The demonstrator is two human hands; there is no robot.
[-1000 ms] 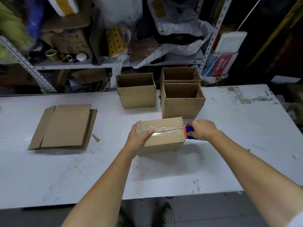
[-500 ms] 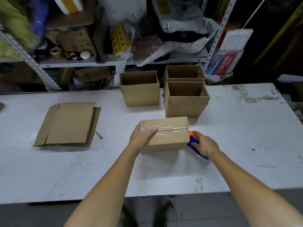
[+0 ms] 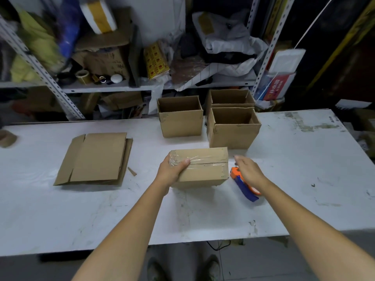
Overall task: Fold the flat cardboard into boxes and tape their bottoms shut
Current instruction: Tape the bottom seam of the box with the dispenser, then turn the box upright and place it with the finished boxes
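Observation:
A small cardboard box (image 3: 205, 169) lies bottom-up in the middle of the white table (image 3: 60, 216), with clear tape along its seam. My left hand (image 3: 172, 169) grips its left end, thumb on the taped top. My right hand (image 3: 248, 171) hovers just right of the box, fingers straight and holding nothing. The orange and blue tape dispenser (image 3: 243, 185) lies on the table under that hand. A stack of flat cardboard (image 3: 95, 158) lies to the left.
Three folded open boxes stand behind: one (image 3: 180, 120) at centre, two (image 3: 233, 130) (image 3: 229, 97) to the right. A cardboard scrap (image 3: 132, 171) lies beside the flat stack. Cluttered metal shelves (image 3: 129, 87) run behind the table.
My right hand pulled the tape dispenser off the box's right end, set it down on the table and let go. The left hand kept its grip on the box.

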